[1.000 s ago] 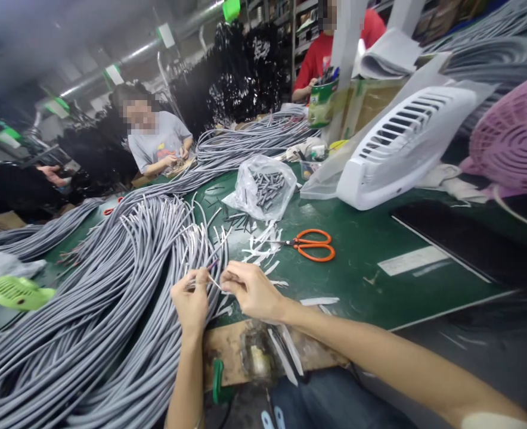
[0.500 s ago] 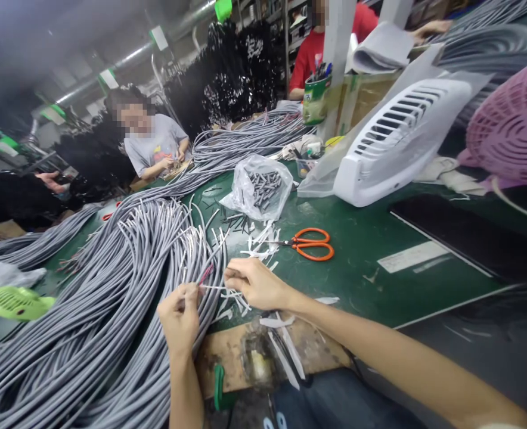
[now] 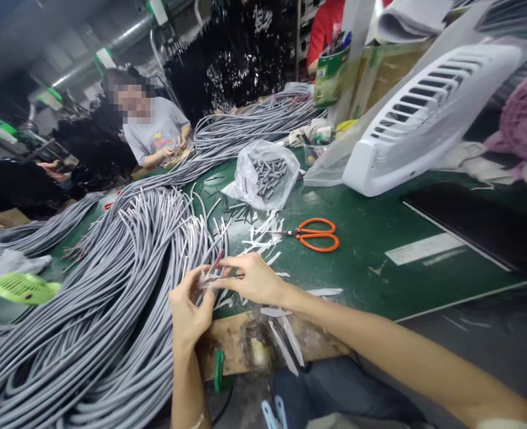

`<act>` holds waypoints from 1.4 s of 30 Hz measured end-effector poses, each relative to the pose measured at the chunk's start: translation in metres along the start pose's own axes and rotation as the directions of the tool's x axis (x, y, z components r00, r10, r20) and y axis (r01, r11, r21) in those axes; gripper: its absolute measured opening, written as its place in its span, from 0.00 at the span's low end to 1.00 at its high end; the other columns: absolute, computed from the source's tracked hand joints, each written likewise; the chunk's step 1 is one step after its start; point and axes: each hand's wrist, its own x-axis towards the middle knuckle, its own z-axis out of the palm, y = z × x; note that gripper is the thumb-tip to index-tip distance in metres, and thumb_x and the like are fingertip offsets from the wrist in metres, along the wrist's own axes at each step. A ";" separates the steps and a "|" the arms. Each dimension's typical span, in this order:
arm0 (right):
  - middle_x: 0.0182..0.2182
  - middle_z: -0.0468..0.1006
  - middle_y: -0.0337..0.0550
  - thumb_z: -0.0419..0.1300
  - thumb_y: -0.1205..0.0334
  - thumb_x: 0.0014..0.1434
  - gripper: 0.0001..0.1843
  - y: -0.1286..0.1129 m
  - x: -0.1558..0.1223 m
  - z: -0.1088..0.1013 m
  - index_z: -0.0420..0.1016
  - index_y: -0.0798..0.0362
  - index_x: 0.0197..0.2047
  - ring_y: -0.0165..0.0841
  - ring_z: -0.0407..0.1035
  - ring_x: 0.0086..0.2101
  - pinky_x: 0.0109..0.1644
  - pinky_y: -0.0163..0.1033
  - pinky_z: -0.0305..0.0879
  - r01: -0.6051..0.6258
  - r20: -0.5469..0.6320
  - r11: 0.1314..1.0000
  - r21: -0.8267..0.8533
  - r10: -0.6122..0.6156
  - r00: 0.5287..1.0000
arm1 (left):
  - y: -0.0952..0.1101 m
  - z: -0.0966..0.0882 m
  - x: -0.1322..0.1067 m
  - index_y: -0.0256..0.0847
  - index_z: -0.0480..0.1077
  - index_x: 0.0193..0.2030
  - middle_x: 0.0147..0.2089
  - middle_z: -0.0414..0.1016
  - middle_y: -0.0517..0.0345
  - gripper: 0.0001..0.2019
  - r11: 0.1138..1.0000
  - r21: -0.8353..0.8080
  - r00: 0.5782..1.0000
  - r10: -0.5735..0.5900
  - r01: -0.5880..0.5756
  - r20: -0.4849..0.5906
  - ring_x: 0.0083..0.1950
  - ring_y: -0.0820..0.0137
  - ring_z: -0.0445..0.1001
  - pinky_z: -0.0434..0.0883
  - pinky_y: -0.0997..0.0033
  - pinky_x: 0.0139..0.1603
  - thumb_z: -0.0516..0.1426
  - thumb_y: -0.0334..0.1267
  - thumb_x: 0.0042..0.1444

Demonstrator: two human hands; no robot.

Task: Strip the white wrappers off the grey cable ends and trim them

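Note:
My left hand (image 3: 190,308) is closed around the end of one grey cable, whose thin coloured inner wires stick out past the fingers. My right hand (image 3: 251,276) pinches those wire tips right against the left hand's fingers. A large pile of grey cables (image 3: 102,298) lies to the left on the green table (image 3: 371,280). White strips of cut sheath (image 3: 263,238) are scattered just beyond my hands.
Orange scissors (image 3: 316,234) lie to the right of the scraps. A plastic bag of small dark tubes (image 3: 267,176) sits behind them. A white fan housing (image 3: 424,119) stands at the back right. A wooden block (image 3: 254,345) juts out under my hands. Other people work across the table.
My hands, apart half a second ago with a thin strand stretched between them, have come together at the cable end. The view has shifted slightly.

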 end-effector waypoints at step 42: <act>0.37 0.75 0.60 0.51 0.77 0.51 0.14 0.021 -0.030 -0.117 0.75 0.63 0.39 0.45 0.70 0.41 0.40 0.42 0.65 -0.389 -0.230 0.241 -0.889 0.498 0.836 | -0.003 0.013 -0.006 0.36 0.73 0.37 0.21 0.75 0.60 0.12 0.886 -0.455 0.956 -0.206 0.092 -0.209 0.14 0.77 0.66 0.63 0.79 0.14 0.61 0.40 0.46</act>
